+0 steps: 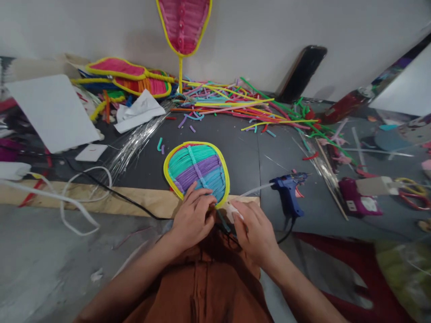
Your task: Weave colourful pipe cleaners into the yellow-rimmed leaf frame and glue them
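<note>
A rounded pipe-cleaner panel (194,167) has a yellow rim with green, purple and blue bands and a light strip down its middle. It lies at the front of the dark table. My left hand (197,215) grips its lower edge, fingers over the blue part and thumb at the rim. My right hand (254,229) is closed around a small white object (236,213) beside the panel's lower right rim; its kind is mostly hidden by the fingers. To the right lies a blue glue gun (288,193) with a pale glue stick at its back.
Loose pipe cleaners (232,105) pile along the wall. A phone (303,74) leans there, beside a dark red can (348,105). A pink yellow-rimmed piece (183,24) stands at the back. White cables (81,202) hang at left; a white card (54,114) lies behind them.
</note>
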The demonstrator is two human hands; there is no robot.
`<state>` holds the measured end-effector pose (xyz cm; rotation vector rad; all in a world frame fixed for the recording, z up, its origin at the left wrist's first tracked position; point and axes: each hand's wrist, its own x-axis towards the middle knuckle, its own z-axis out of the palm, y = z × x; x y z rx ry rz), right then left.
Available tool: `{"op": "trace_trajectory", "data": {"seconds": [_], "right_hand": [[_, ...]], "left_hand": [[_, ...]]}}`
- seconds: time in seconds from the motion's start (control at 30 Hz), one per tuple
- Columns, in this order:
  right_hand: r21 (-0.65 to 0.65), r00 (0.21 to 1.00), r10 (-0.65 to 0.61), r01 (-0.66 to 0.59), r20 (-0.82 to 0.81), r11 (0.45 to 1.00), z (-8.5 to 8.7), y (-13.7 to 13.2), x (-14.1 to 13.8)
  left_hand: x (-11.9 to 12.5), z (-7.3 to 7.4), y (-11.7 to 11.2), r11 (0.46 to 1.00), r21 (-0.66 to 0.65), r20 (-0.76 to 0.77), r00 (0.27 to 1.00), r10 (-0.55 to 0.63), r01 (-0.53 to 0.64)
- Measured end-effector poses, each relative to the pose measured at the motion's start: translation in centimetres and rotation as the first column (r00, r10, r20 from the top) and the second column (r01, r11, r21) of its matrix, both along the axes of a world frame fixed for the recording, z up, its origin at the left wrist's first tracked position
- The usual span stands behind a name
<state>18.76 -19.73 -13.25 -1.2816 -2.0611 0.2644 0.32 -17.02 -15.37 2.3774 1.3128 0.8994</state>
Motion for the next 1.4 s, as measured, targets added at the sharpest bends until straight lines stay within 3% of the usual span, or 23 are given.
{"op": "trace_trajectory", "data": {"seconds": [0.17, 0.33, 0.5, 0.6, 0.7, 0.8, 0.9, 1.0, 1.1, 1.27, 1.4], "right_hand": [[0.056, 0.997, 0.046, -0.043, -0.060, 0.998, -0.7, 0.4, -1.5], [0.012, 0.991, 0.085, -0.087, 0.099, 0.996, -1.1, 0.4, -1.8], [-0.061, 0.999, 0.000, 0.003, 0.049, 0.998, 0.3, -0.6, 0.0], [-0.023, 0.995, -0.099, 0.099, 0.024, 0.995, 1.6, -0.5, 1.8], [0.140, 0.976, -0.202, 0.189, 0.080, 0.972, 2.6, 1.5, 3.6], [0.269, 0.956, -0.268, 0.227, 0.123, 0.936, 2.7, 5.4, 5.1], [0.275, 0.938, -0.298, 0.243, 0.177, 0.930, 2.5, 9.5, 6.3], [0.264, 0.911, -0.320, 0.252, 0.259, 0.931, 2.3, 11.0, 6.6], [0.228, 0.929, -0.293, 0.241, 0.228, 0.943, 2.0, 8.9, 5.5], [0.014, 0.995, -0.011, 0.010, 0.096, 1.000, 0.0, 2.4, 2.1], [-0.064, 0.994, 0.019, -0.012, 0.103, 0.998, -1.6, 1.0, 0.4]], "left_hand": [[-0.2, -0.4, 0.0, 1.000, -0.008, 0.030, 1.000, -0.008, 0.009], [-0.1, -0.2, 0.1, 1.000, 0.003, 0.026, 1.000, -0.013, 0.013], [0.0, -0.1, 0.1, 1.000, 0.022, 0.025, 1.000, 0.002, -0.002], [0.1, 0.0, 0.0, 0.999, 0.030, 0.018, 1.000, 0.013, -0.013], [0.1, 0.0, 0.1, 1.000, 0.022, 0.014, 1.000, 0.007, -0.007], [0.1, -0.1, 0.1, 1.000, 0.021, 0.018, 1.000, -0.004, 0.003], [0.0, -0.3, 0.1, 0.999, 0.037, 0.028, 1.000, -0.010, 0.009], [-0.2, -0.5, 0.1, 0.999, 0.032, 0.032, 0.999, -0.009, 0.008], [-0.2, -0.4, 0.1, 1.000, 0.007, 0.030, 0.999, -0.010, 0.009], [-0.1, 0.0, 0.1, 1.000, 0.000, 0.022, 1.000, -0.009, 0.009], [0.0, -0.1, 0.2, 0.999, -0.045, 0.017, 1.000, -0.005, 0.006]]}}
